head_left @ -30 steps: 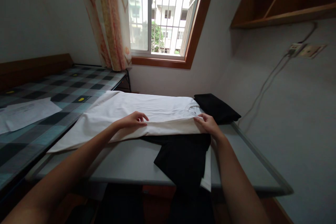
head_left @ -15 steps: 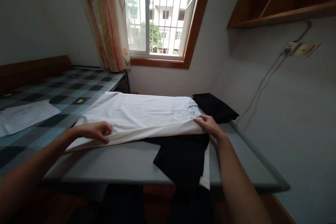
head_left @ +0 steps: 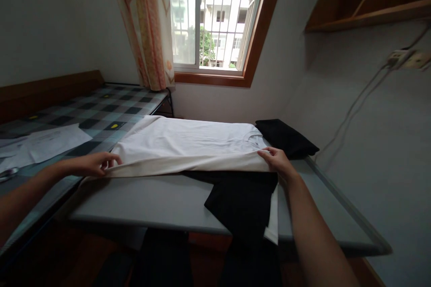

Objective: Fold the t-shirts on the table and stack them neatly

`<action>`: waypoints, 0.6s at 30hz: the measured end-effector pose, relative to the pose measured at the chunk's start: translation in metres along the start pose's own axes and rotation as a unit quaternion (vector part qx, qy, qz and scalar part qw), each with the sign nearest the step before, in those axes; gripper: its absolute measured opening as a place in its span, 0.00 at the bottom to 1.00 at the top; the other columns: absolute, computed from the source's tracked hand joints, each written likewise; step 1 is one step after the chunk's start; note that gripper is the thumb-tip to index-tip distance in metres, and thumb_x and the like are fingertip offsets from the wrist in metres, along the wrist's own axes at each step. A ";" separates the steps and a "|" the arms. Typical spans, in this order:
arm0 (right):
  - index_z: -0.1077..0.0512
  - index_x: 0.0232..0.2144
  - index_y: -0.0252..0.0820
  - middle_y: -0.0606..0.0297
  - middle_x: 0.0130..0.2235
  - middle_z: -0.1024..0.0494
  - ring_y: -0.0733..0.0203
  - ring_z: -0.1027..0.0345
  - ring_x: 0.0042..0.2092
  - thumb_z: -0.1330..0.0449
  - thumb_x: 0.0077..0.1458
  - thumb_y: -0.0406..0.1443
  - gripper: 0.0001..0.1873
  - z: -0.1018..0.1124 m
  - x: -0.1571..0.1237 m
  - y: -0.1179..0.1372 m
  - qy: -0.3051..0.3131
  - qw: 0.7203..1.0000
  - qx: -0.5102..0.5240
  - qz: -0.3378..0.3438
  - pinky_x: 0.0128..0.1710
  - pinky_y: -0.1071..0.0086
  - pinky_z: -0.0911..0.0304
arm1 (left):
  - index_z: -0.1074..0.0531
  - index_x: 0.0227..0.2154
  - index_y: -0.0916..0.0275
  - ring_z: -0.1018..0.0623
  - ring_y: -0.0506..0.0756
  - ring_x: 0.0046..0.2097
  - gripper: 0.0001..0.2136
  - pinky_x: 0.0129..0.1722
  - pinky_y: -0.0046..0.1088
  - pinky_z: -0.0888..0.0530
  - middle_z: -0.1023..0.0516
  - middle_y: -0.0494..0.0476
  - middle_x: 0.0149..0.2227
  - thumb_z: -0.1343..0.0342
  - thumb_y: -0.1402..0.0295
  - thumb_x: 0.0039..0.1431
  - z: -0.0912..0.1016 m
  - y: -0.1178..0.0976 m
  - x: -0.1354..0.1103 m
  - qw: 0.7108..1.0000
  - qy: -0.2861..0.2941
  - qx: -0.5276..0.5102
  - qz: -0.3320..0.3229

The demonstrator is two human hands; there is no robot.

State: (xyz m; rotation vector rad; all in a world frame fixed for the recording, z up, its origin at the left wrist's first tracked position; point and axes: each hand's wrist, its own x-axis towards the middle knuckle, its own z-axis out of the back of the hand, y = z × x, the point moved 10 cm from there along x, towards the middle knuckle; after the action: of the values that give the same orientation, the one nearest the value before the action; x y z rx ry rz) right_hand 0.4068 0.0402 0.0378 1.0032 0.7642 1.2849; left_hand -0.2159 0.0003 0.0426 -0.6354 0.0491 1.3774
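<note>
A white T-shirt [head_left: 195, 139] lies spread sideways on the grey table, its collar toward the right. Its near side is folded over in a long strip. At the right end of that fold, by the collar, my right hand [head_left: 278, 161] pinches the cloth between thumb and fingers. My left hand [head_left: 97, 163] grips the fold near the hem at the left, its fingers curled on the fabric. A black sleeve section [head_left: 242, 206] with a white edge hangs out from under the fold, over the table's front edge.
A folded black cloth [head_left: 286, 138] rests at the table's [head_left: 141, 202] back right. To the left stands a bed with a checked sheet [head_left: 131, 105], with white papers [head_left: 54, 141] on it. Cables [head_left: 357, 94] run down the right wall; a wooden shelf [head_left: 367, 20] hangs above.
My left hand has slid left along the fold toward the hem and now grips there, and the folded edge looks straighter. My right hand keeps its hold by the collar. The view has turned slightly left.
</note>
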 end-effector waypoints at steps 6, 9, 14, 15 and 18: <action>0.24 0.31 0.35 0.63 0.25 0.26 0.60 0.35 0.27 0.34 0.35 0.55 0.29 -0.002 0.003 -0.006 0.012 1.000 -0.015 -0.006 0.25 0.69 0.41 | 0.28 0.19 0.61 0.31 0.54 0.33 0.06 0.35 0.25 0.36 0.27 0.47 0.24 0.45 0.66 0.33 0.007 0.044 -0.017 0.999 -0.026 0.018 0.040; 0.24 0.30 0.35 0.62 0.25 0.25 0.60 0.34 0.27 0.34 0.35 0.55 0.28 -0.004 0.003 -0.007 0.027 0.999 -0.022 -0.011 0.25 0.69 0.41 | 0.31 0.18 0.60 0.30 0.55 0.34 0.09 0.37 0.25 0.36 0.26 0.45 0.23 0.42 0.59 0.35 0.027 0.062 -0.022 0.996 -0.061 0.015 0.062; 0.24 0.29 0.35 0.63 0.25 0.25 0.60 0.35 0.28 0.34 0.35 0.53 0.27 -0.001 0.008 -0.012 0.008 0.999 -0.038 -0.006 0.27 0.69 0.41 | 0.30 0.21 0.58 0.28 0.56 0.35 0.21 0.35 0.25 0.37 0.24 0.44 0.23 0.44 0.43 0.36 0.072 0.087 -0.025 0.966 -0.219 0.032 0.130; 0.24 0.30 0.35 0.63 0.26 0.25 0.60 0.34 0.28 0.35 0.35 0.53 0.27 0.000 0.010 -0.014 0.005 0.999 -0.041 -0.004 0.28 0.69 0.40 | 0.29 0.21 0.58 0.27 0.56 0.36 0.24 0.35 0.25 0.37 0.24 0.44 0.23 0.44 0.40 0.34 0.074 0.089 -0.023 0.963 -0.234 0.026 0.134; 0.23 0.29 0.35 0.63 0.26 0.25 0.60 0.34 0.29 0.35 0.35 0.53 0.27 -0.001 0.012 -0.017 0.003 0.999 -0.054 0.004 0.29 0.68 0.40 | 0.27 0.21 0.58 0.26 0.56 0.35 0.32 0.36 0.26 0.34 0.23 0.42 0.22 0.44 0.32 0.25 0.067 0.089 -0.012 0.962 -0.239 -0.023 0.129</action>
State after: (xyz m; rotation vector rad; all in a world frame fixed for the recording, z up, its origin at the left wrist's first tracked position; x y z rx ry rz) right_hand 0.4150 0.0522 0.0232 0.9175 0.6887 1.3220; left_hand -0.3219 0.0239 0.0682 -0.3264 -0.2963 1.7586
